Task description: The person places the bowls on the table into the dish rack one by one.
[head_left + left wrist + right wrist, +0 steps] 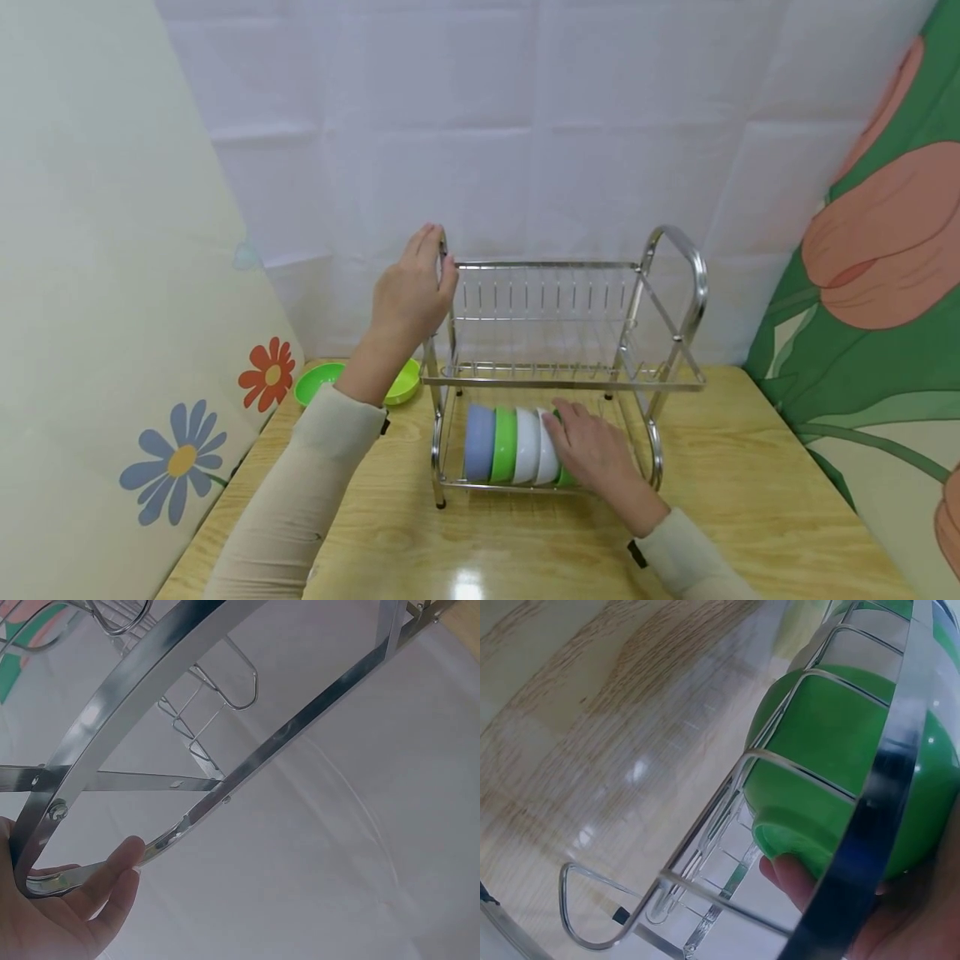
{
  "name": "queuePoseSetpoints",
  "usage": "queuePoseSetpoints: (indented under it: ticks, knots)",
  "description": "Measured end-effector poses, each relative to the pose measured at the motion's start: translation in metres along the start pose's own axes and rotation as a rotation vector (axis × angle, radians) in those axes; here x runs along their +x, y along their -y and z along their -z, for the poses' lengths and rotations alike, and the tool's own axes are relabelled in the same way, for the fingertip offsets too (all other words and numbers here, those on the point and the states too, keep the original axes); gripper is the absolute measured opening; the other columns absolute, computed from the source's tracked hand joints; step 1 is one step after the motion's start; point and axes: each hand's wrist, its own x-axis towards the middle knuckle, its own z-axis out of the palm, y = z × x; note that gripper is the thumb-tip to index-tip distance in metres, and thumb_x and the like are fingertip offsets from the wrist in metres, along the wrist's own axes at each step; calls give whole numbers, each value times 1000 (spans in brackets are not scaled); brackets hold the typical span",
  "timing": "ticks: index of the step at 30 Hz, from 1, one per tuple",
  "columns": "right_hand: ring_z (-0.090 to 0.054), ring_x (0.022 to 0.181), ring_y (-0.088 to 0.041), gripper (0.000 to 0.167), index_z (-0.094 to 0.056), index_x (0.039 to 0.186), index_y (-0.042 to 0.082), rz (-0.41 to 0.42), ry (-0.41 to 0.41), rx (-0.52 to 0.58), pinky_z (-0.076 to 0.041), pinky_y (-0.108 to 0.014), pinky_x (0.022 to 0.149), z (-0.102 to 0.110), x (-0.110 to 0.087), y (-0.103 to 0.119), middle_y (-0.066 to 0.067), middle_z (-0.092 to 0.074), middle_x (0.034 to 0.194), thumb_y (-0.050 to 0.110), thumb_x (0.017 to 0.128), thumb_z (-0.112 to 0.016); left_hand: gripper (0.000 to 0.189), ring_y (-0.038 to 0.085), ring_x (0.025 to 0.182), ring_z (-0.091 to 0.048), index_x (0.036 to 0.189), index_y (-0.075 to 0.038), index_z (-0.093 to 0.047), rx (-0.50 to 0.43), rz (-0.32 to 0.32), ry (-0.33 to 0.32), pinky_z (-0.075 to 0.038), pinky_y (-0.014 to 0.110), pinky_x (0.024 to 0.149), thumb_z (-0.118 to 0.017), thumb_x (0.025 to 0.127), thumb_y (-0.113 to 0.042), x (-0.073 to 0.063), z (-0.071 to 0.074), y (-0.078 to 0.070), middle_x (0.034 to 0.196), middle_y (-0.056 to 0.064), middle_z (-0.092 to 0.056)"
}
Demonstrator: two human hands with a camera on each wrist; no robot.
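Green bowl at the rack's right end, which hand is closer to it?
Right. The right hand is on the green bowl; the left hand grips the rack at its upper left end, above and away from that bowl.

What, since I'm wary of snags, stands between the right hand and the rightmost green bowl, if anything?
Nothing visible: the right hand touches the rightmost green bowl. In the right wrist view, a rack bar crosses in front.

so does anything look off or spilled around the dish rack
Nothing stands out: the bowls stand on edge in a row on the lower tier of the dish rack, and no spill or damage shows. The right hand partly hides the green end bowl.
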Motion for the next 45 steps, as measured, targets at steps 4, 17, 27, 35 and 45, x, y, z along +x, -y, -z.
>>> queuePoseSetpoints:
  ticks: [4,17,27,35,45]
  knots:
    - [-65,109,-40,69,-52,143,9,6,-3,2,-56,-56,86,2,-1,1,-20,-61,133,58,105,-20,55,33,95,-68,152,-4,-39,-8,4,2,-58,36,65,-37,105,-33,1,0,-1,157,14,-41]
    - [-53,129,-43,63,-52,143,7,47,-36,6,-44,-61,105,20,-6,1,-21,-56,141,53,107,-27,55,33,100,-68,153,-5,-38,-20,21,19,-56,35,60,-37,105,-33,-1,1,-1,159,12,-38]
    - [-51,134,-40,55,-52,143,7,89,-58,89,-43,-60,108,53,-23,13,-18,-54,146,45,108,-32,54,35,96,-68,153,-7,-38,-35,26,7,-56,38,61,-39,105,-31,-2,-1,0,160,12,-38]
    - [-53,133,-35,41,-57,141,14,222,-117,171,-43,-58,108,92,-48,28,-10,-59,143,32,108,-42,55,24,60,-54,154,-8,-35,-43,17,-6,-49,33,50,-39,105,-32,-4,-2,1,160,12,-36]
    - [-64,120,-19,37,-64,132,17,545,-360,234,-50,-28,104,134,-67,44,1,-68,130,7,97,-58,58,16,48,-41,156,-8,-29,-49,3,-12,-40,28,42,-41,105,-31,-11,-2,2,162,11,-33]
